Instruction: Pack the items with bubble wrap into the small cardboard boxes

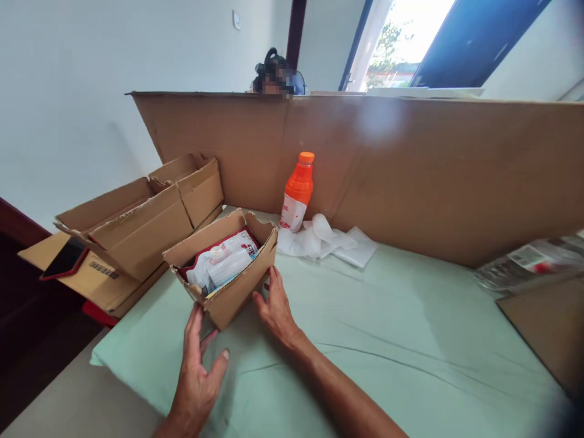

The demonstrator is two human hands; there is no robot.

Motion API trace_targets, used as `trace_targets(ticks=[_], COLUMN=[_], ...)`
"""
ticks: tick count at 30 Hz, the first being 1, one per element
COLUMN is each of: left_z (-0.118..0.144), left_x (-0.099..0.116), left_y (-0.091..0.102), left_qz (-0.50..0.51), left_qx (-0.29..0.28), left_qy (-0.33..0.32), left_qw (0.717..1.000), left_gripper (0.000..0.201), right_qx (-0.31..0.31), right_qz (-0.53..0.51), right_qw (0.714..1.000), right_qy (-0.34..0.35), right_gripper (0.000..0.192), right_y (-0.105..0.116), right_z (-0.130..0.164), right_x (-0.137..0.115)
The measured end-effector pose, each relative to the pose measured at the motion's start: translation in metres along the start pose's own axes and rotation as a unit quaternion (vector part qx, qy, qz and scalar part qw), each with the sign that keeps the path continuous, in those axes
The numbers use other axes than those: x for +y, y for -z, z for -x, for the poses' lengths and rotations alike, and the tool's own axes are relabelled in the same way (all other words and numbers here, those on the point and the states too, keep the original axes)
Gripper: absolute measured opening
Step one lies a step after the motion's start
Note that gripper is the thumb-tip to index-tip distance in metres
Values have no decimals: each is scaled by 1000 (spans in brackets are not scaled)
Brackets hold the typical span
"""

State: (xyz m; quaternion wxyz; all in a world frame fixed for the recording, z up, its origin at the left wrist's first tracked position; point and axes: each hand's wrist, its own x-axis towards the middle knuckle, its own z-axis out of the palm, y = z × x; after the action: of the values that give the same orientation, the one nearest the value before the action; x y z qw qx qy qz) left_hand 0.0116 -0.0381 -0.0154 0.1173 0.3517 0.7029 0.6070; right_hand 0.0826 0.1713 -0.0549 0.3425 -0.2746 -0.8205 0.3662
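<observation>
A small open cardboard box (237, 289) stands on the pale green cloth (387, 340), filled with white and red packets (223, 258). My left hand (196, 371) lies flat on the cloth just in front of the box's near corner, fingers spread, holding nothing. My right hand (276, 307) rests on the cloth beside the box's right side, fingertips touching or almost touching its wall, also holding nothing.
An orange bottle (297, 191) stands against a tall cardboard wall (410, 170), with crumpled white plastic bags (326, 240) beside it. Larger open cartons (141, 225) and a phone (66, 258) sit at left. Packaged items (529, 264) lie at right. A person is behind the wall.
</observation>
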Motion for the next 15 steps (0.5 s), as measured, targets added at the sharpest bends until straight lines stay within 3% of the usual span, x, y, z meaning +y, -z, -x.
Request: trace_targets(ticks=[4, 9, 15], left_z=[-62, -145, -209], left_x=[-6, -27, -50], left_y=[-11, -37, -61], left_qz=[-8, -12, -45], left_qx=[-14, -1, 11], left_qy=[-42, -53, -96], left_qw=[999, 999, 994], left_gripper=[77, 80, 77], right_qx=[-48, -93, -89], right_qz=[3, 22, 66], right_qw=[999, 995, 994], right_qy=[-12, 6, -9], right_gripper=[94, 103, 98], right_y=[-25, -49, -71], right_z=[-46, -114, -170], right_x=[6, 8, 13])
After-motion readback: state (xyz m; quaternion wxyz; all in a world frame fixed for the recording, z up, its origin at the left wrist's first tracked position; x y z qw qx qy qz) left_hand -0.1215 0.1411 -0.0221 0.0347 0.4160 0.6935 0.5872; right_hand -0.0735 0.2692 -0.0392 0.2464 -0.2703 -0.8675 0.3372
